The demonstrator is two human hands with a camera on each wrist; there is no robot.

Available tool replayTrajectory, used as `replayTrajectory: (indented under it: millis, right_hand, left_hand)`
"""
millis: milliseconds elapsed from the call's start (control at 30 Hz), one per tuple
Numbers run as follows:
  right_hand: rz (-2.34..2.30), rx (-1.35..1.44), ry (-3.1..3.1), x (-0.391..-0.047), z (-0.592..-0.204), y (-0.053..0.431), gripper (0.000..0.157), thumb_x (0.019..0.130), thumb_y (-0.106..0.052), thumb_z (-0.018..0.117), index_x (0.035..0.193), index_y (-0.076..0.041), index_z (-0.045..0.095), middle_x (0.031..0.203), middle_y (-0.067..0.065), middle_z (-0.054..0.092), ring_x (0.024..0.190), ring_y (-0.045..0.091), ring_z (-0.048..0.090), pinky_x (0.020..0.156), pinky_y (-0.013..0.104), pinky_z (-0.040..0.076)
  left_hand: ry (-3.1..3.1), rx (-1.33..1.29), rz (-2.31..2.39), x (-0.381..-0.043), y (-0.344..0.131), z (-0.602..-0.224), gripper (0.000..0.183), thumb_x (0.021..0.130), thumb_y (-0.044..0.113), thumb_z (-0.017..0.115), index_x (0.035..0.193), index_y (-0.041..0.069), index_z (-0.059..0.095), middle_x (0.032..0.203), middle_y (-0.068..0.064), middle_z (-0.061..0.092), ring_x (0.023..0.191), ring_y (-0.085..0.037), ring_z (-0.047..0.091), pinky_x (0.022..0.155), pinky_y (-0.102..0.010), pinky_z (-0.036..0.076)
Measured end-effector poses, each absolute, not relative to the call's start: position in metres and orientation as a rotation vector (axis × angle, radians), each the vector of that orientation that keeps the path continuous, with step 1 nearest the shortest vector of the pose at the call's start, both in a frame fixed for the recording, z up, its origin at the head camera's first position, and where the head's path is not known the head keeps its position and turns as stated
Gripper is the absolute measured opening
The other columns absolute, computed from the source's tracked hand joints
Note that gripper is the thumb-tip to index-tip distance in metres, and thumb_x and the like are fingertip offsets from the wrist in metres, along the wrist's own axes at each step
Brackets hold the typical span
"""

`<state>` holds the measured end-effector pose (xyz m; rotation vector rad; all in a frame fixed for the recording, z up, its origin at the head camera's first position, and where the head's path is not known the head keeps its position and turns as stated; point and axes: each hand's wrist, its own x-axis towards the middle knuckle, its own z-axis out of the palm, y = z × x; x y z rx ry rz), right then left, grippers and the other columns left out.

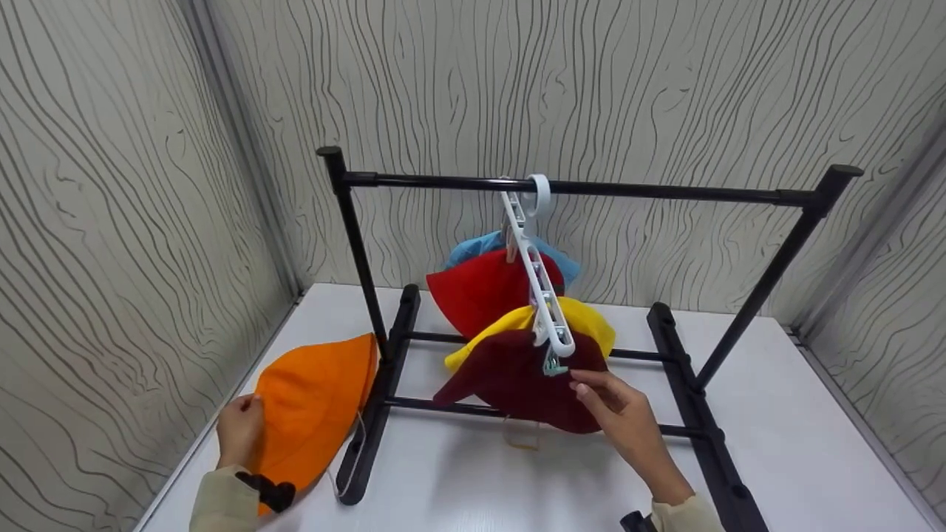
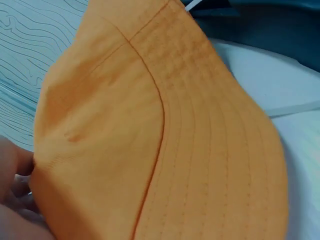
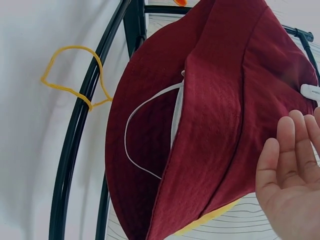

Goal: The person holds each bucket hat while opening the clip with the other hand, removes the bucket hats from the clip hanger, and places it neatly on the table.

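My left hand pinches the crown of an orange bucket hat at the left of the table; stitched rings show on its brim in the left wrist view. A maroon bucket hat hangs by a pale clip from the near end of a white clip hanger. Beside that clip is my right hand, its thumb and forefinger close together at the clip's tip; whether they touch it is hard to tell. In the right wrist view, the other fingers extend loosely near the maroon hat.
The hanger hooks over the bar of a black rack. Behind the maroon hat hang a yellow hat, a red hat and a light blue hat. A yellow cord dangles below. Patterned walls enclose the white table.
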<state>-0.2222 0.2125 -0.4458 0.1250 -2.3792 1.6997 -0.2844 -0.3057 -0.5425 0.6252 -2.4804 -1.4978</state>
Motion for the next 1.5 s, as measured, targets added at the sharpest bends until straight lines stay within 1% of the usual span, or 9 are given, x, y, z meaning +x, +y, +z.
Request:
replayTrajectory:
  millis: [333, 567, 800, 967, 1133, 1267, 1367, 1400, 1500]
  right_hand:
    - [1.721, 0.130, -2.378, -0.219, -0.447, 0.213, 0.023, 0.093, -0.015, 0.063, 0.114, -0.008, 0.068, 0.111, 0.007, 0.068, 0.097, 0.003, 0.064, 0.086, 0.012, 0.050]
    - [1.686, 0.117, -2.400, -0.219, -0.449, 0.214, 0.021, 0.093, -0.015, 0.062, 0.113, -0.011, 0.068, 0.110, 0.005, 0.069, 0.096, 0.003, 0.064, 0.085, 0.013, 0.051]
    - [1.719, 0.165, -2.372, -0.218, -0.450, 0.216, 0.021, 0.093, -0.011, 0.061, 0.113, -0.007, 0.068, 0.112, 0.007, 0.068, 0.097, 0.004, 0.064, 0.086, 0.013, 0.051]
    - [1.707, 0.155, -2.377, -0.219, -0.451, 0.217, 0.020, 0.093, -0.011, 0.062, 0.112, -0.009, 0.068, 0.109, 0.005, 0.069, 0.096, 0.005, 0.065, 0.086, 0.013, 0.051]
    - [1.679, 0.164, -2.376, -0.219, -0.450, 0.217, 0.019, 0.093, -0.011, 0.062, 0.111, -0.010, 0.069, 0.108, 0.005, 0.069, 0.095, 0.004, 0.064, 0.085, 0.013, 0.051]
    - [1.662, 0.164, -2.383, -0.218, -0.449, 0.218, 0.019, 0.093, -0.012, 0.062, 0.111, -0.009, 0.069, 0.108, 0.006, 0.069, 0.095, 0.004, 0.064, 0.085, 0.013, 0.051]
    - [1.657, 0.153, -2.394, -0.217, -0.448, 0.218, 0.019, 0.093, -0.012, 0.062, 0.111, -0.010, 0.069, 0.108, 0.005, 0.069, 0.094, 0.004, 0.064, 0.085, 0.012, 0.050]
    - [1.654, 0.150, -2.399, -0.217, -0.448, 0.218, 0.019, 0.093, -0.013, 0.062, 0.111, -0.011, 0.069, 0.108, 0.005, 0.069, 0.094, 0.004, 0.064, 0.085, 0.012, 0.050]
    - [1.647, 0.139, -2.410, -0.216, -0.447, 0.220, 0.020, 0.093, -0.014, 0.062, 0.111, -0.011, 0.069, 0.108, 0.004, 0.069, 0.094, 0.006, 0.064, 0.085, 0.013, 0.050]
  left_hand:
    - [-2.579, 0.645, -1.628, -0.281, -0.307, -0.548, 0.053, 0.099, 0.021, 0.032, 0.139, -0.013, 0.036, 0.140, -0.035, 0.039, 0.126, -0.043, 0.041, 0.110, -0.054, 0.032]
    - [-2.592, 0.639, -1.723, -0.279, -0.308, -0.547, 0.057, 0.098, 0.016, 0.028, 0.148, -0.009, 0.018, 0.149, -0.034, 0.024, 0.135, -0.046, 0.029, 0.116, -0.055, 0.023]
    - [-2.661, 0.581, -1.666, -0.278, -0.307, -0.545, 0.058, 0.095, 0.014, 0.031, 0.148, -0.010, 0.020, 0.150, -0.035, 0.021, 0.136, -0.048, 0.027, 0.115, -0.057, 0.023]
    - [-2.730, 0.572, -1.641, -0.280, -0.304, -0.539, 0.058, 0.098, 0.016, 0.033, 0.148, -0.008, 0.019, 0.151, -0.035, 0.018, 0.137, -0.049, 0.024, 0.114, -0.058, 0.022]
    - [-2.799, 0.518, -1.627, -0.279, -0.301, -0.533, 0.059, 0.100, 0.018, 0.034, 0.150, -0.007, 0.015, 0.152, -0.035, 0.013, 0.138, -0.049, 0.021, 0.114, -0.059, 0.022]
    - [-2.842, 0.482, -1.594, -0.277, -0.300, -0.530, 0.060, 0.099, 0.017, 0.034, 0.149, -0.009, 0.014, 0.151, -0.036, 0.013, 0.132, -0.048, 0.027, 0.109, -0.058, 0.028]
    - [-2.870, 0.459, -1.542, -0.276, -0.298, -0.526, 0.059, 0.099, 0.017, 0.035, 0.148, -0.009, 0.017, 0.150, -0.037, 0.017, 0.130, -0.048, 0.030, 0.108, -0.057, 0.030]
    - [-2.878, 0.453, -1.529, -0.275, -0.298, -0.525, 0.058, 0.099, 0.017, 0.035, 0.148, -0.009, 0.018, 0.150, -0.036, 0.018, 0.131, -0.048, 0.030, 0.109, -0.058, 0.029]
    - [-2.898, 0.422, -1.476, -0.275, -0.294, -0.520, 0.056, 0.099, 0.018, 0.036, 0.147, -0.009, 0.022, 0.149, -0.035, 0.022, 0.128, -0.046, 0.035, 0.107, -0.058, 0.033]
